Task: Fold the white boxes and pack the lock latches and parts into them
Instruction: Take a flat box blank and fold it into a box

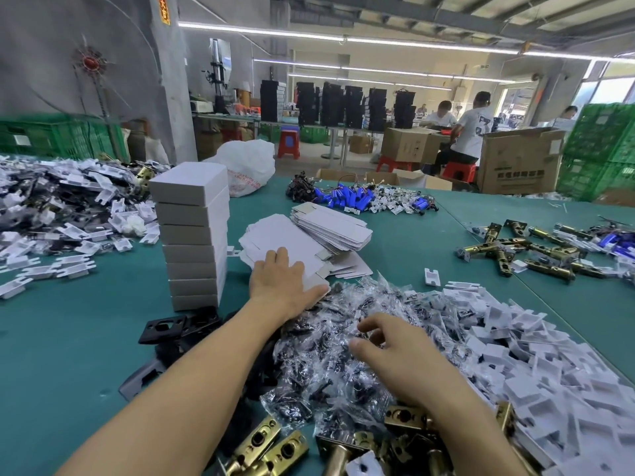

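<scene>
Head view: the left arm reaches forward across the green table [68,338], and the left hand [278,280] lies palm down, fingers straight and together, pressing on the loose flat box blanks [285,235]. Those blanks lie flat, fanned out, their long sides running from near right to far left. Just behind them, a tidier stack of blanks [333,228] stretches from far left to near right.

The right hand [402,355] sits lower and closer. Its wrist is bent, its fingers are curled, and its thumb points left over the heap of clear bagged parts [343,389]. I cannot tell whether it pinches a bag.

Left of the left hand, the folded white boxes [192,242] stand in one upright column, each box lying flat with its long axis running away from the camera. Black plates [165,329] lie at its foot.

At the near edge, brass latches [268,448] lie flat, angled up to the right. White plastic inserts [532,355] are piled on the right.
</scene>
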Tool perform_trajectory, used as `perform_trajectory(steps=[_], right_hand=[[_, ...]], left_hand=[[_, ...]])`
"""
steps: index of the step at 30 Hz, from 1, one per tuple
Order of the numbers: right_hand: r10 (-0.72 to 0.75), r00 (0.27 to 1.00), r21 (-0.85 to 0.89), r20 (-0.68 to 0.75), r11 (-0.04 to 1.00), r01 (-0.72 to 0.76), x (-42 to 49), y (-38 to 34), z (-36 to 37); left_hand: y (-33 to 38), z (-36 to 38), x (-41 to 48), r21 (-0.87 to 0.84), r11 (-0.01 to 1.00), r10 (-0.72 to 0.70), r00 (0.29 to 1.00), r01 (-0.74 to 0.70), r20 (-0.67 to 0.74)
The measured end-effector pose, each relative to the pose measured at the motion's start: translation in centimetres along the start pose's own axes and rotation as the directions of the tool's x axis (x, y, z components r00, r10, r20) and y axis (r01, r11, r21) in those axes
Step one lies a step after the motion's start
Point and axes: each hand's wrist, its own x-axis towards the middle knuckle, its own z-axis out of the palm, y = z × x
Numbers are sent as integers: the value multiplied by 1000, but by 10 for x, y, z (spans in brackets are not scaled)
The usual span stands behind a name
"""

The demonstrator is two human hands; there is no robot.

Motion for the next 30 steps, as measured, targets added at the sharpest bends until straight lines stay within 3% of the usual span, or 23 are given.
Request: perform_trajectory(steps=[3, 6, 9, 16, 19, 23, 26, 30], right_hand=[[10, 1000, -2, -6, 1000, -10, 1, 0, 0], [5, 1000, -28, -5, 1000, -5, 1, 1, 0], [5, 1000, -40, 4, 999, -5, 2, 0, 0], [18, 1000, -18, 6, 1000, -17, 0, -2, -1], [23, 1000, -3, -5, 1000, -23, -1, -3, -1], [15, 1000, -4, -18, 1000, -15, -1, -4, -2], [17, 1000, 11, -18, 1000, -17, -1, -4, -2], [6, 998, 74, -70, 997, -1, 2, -6, -2]], left_hand=[[-12, 2, 0, -191, 981, -15, 996, 31, 84], [-12, 4, -2, -256, 966, -28, 999, 38, 44], [-6, -3, -6, -175, 982, -62, 998, 63, 14], [1, -24, -23, 141, 990, 43, 993, -28, -107], [-7, -26, -29, 130, 991, 56, 968, -25, -245], [-25, -25, -39, 61, 989, 147, 938, -135, -313], [-30, -27, -48, 29, 963, 248, 838, -268, -487], [-20, -33, -52, 58, 887, 358, 601, -459, -715]])
